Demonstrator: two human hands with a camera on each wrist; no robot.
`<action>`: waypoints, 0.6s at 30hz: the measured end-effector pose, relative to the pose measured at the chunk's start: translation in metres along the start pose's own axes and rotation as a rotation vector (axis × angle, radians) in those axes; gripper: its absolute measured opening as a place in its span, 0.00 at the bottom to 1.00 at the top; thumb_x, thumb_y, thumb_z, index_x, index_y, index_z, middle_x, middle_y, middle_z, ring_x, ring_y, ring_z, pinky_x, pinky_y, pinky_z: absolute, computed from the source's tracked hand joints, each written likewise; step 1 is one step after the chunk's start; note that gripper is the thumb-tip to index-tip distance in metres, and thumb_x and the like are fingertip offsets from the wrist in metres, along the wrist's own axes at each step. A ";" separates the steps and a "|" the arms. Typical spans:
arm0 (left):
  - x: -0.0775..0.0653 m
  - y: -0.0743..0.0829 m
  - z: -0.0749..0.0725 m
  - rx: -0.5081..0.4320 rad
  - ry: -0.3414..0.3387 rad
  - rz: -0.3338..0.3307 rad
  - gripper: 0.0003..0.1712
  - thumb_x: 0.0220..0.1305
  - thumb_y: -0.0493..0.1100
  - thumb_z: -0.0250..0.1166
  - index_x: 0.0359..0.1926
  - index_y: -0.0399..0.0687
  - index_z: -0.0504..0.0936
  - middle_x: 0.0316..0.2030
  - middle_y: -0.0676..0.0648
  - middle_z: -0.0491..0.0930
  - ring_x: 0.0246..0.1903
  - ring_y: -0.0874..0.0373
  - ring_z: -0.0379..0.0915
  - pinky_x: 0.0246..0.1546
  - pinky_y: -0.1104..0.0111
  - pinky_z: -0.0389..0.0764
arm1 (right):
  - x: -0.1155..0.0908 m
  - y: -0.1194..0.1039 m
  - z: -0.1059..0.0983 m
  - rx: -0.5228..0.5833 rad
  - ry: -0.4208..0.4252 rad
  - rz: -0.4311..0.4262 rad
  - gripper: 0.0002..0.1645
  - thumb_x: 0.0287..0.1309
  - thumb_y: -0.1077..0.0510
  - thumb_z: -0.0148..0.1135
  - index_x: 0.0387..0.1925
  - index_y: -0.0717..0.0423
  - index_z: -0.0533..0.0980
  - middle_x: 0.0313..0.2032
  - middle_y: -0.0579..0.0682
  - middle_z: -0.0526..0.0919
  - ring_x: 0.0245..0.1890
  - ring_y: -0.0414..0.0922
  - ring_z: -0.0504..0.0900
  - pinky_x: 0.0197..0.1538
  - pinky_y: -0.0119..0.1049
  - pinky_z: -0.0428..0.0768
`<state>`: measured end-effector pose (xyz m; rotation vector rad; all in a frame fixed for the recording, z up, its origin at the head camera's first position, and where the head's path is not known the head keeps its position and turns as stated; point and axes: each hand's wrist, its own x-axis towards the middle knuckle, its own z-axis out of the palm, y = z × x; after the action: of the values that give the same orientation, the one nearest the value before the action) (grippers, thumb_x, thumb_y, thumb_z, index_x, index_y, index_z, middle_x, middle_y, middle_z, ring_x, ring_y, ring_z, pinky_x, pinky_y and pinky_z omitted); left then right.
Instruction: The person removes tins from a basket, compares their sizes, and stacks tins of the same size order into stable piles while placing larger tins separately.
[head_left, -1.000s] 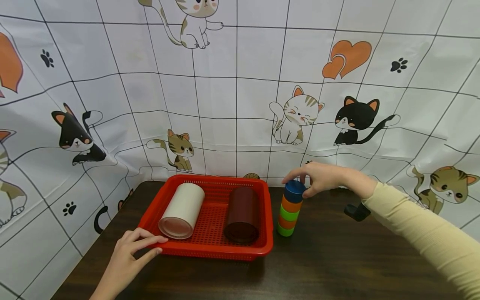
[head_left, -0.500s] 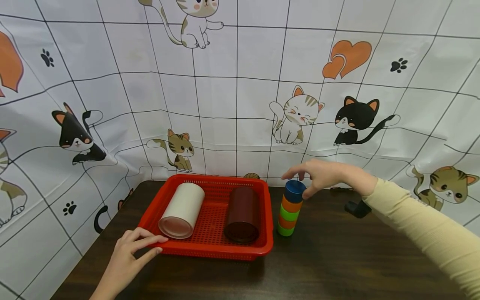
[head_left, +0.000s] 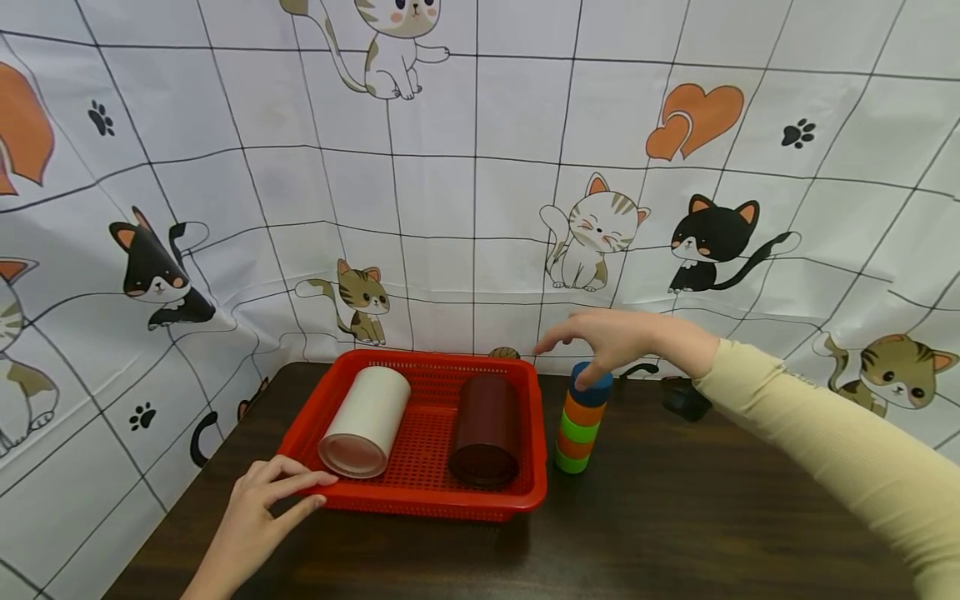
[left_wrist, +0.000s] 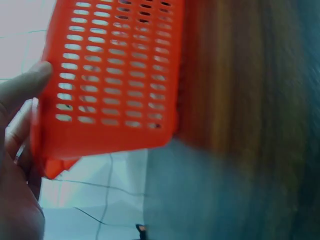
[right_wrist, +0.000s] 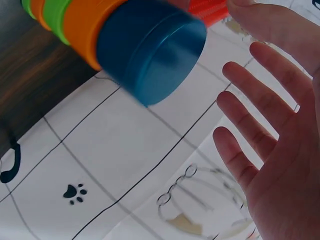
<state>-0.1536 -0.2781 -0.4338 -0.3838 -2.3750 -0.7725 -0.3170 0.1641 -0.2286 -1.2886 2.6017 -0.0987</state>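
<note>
At the basket's near left corner, my left hand (head_left: 258,517) holds the rim of the red plastic basket (head_left: 420,502), thumb outside and fingers over the edge. In the left wrist view, the thumb lies along the slotted basket wall (left_wrist: 112,95). A white cylindrical canister (head_left: 367,417) and a dark brown one (head_left: 486,425) lie on their sides in the basket. Right of it stands a tower of stacking cups (head_left: 579,432), blue on top of orange and green. Just over the blue cup (right_wrist: 150,55) hovers my right hand (head_left: 618,337), fingers spread and holding nothing.
The dark wooden table (head_left: 675,508) carries the basket and cups. Close behind is a white sheet (head_left: 472,208) printed with cats and grid lines. A small black shape (head_left: 684,400) shows beneath the right wrist, near the back edge.
My right hand has come off the blue cup, rising slightly and shifting left, with its fingers spread wider. The tower stays in place, and my left hand has not moved.
</note>
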 end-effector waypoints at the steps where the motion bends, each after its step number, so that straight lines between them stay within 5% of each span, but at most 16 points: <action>1: 0.001 0.000 0.000 0.004 0.000 0.006 0.25 0.42 0.39 0.80 0.40 0.73 0.88 0.36 0.65 0.76 0.39 0.73 0.59 0.42 0.69 0.55 | 0.003 -0.003 0.000 -0.008 -0.009 -0.003 0.38 0.53 0.54 0.73 0.66 0.43 0.72 0.63 0.47 0.77 0.64 0.50 0.70 0.63 0.54 0.72; 10: 0.002 0.001 -0.003 -0.003 0.005 0.007 0.26 0.40 0.37 0.80 0.39 0.71 0.88 0.39 0.61 0.75 0.44 0.72 0.54 0.46 0.48 0.55 | 0.036 -0.030 0.002 -0.095 -0.116 -0.043 0.37 0.55 0.52 0.73 0.66 0.39 0.72 0.66 0.43 0.74 0.64 0.49 0.69 0.63 0.49 0.73; 18: -0.001 -0.003 -0.004 -0.007 0.036 0.015 0.26 0.39 0.34 0.80 0.38 0.69 0.89 0.38 0.60 0.76 0.45 0.71 0.55 0.43 0.55 0.57 | 0.064 -0.043 0.018 -0.190 -0.186 -0.067 0.38 0.55 0.52 0.73 0.67 0.37 0.70 0.67 0.41 0.72 0.63 0.49 0.69 0.61 0.49 0.74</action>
<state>-0.1522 -0.2826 -0.4333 -0.3877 -2.3339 -0.7749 -0.3165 0.0877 -0.2504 -1.3748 2.4581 0.2505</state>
